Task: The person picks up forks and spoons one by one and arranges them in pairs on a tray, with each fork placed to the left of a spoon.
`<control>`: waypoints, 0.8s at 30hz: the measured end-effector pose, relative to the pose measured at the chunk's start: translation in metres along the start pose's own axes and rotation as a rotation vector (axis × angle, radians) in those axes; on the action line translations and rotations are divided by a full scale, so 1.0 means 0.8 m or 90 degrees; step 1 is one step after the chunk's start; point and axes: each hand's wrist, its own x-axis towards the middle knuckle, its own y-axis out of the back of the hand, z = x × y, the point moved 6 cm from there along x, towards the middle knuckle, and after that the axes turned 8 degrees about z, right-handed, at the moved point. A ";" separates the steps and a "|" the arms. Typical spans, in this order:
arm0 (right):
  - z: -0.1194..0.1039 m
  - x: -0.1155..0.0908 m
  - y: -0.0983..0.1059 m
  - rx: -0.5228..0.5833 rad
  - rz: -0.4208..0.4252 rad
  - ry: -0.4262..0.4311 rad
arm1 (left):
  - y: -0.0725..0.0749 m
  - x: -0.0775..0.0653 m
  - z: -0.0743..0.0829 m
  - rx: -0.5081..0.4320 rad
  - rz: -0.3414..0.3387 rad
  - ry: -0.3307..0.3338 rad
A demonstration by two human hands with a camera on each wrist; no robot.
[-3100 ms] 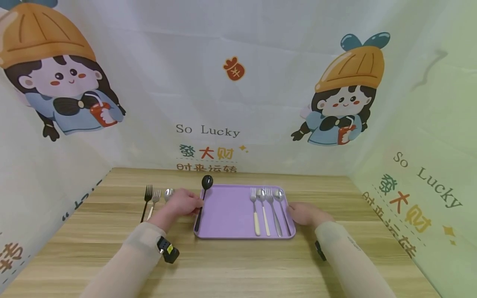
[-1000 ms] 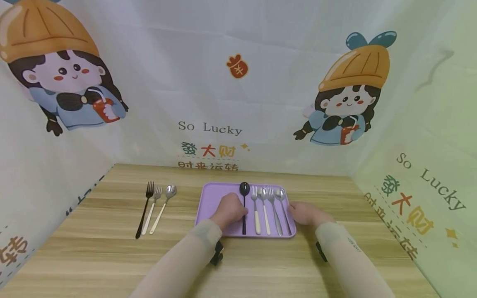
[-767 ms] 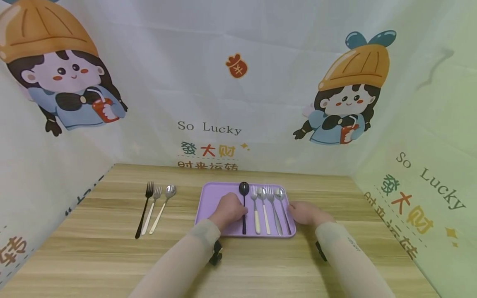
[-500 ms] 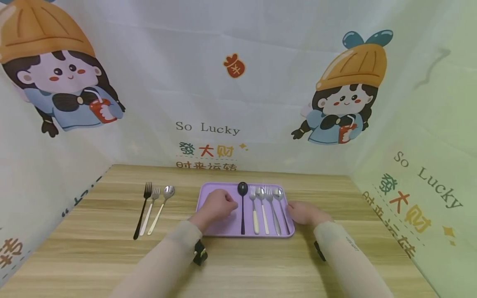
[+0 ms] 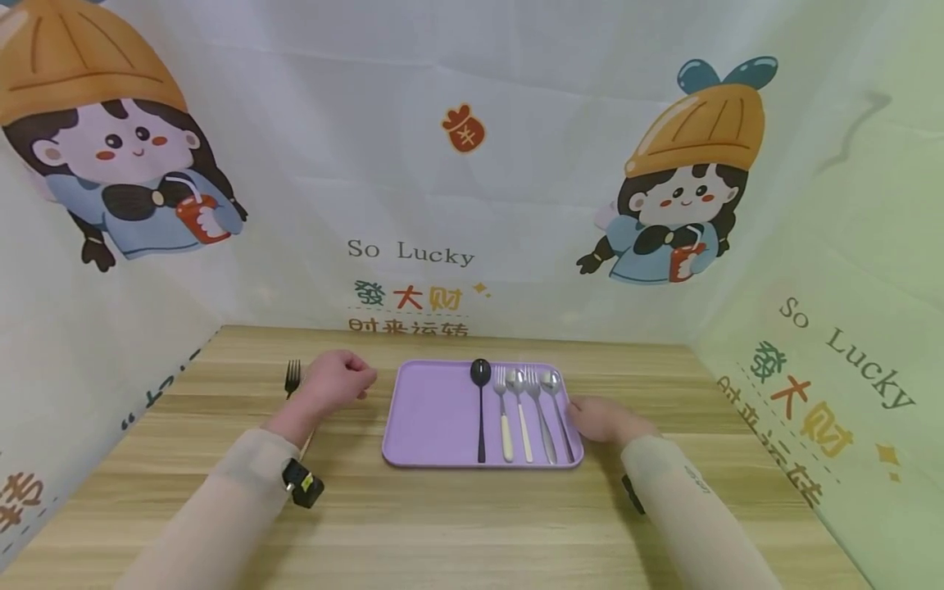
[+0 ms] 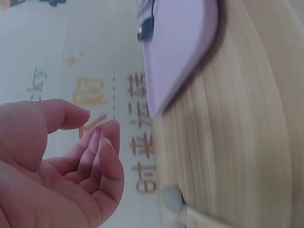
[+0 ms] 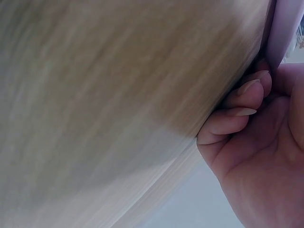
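My left hand (image 5: 335, 381) hovers over the wooden table left of the purple tray (image 5: 431, 414). In the left wrist view its fingers are loosely curled, thumb apart, with nothing held. Below it in that view lies a blurred spoon (image 6: 174, 198). A black fork (image 5: 292, 377) shows just left of the hand; the arm covers most of the other cutlery there. My right hand (image 5: 601, 418) grips the tray's right rim. On the tray, a long black spoon (image 5: 481, 374) lies beside a cream-handled fork (image 5: 506, 434), a pale-handled spoon (image 5: 524, 426), a silver fork (image 5: 544, 422) and a silver spoon (image 5: 551, 381).
The wooden table (image 5: 472, 524) runs under everything. A printed cloth (image 5: 531, 205) hangs behind it and along both sides.
My left hand carried the black spoon from the tray's left edge to beside the other cutlery, let it go, then moved left off the tray. The right hand has stayed at the rim.
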 end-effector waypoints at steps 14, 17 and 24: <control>-0.001 0.000 0.002 -0.008 0.002 0.002 | 0.065 0.009 -0.086 -0.023 0.019 0.053; 0.000 0.000 0.002 -0.007 0.001 -0.002 | 0.073 0.009 -0.105 -0.007 0.004 0.070; 0.000 0.000 0.000 -0.007 -0.001 0.001 | 0.082 0.002 -0.132 0.109 -0.030 0.079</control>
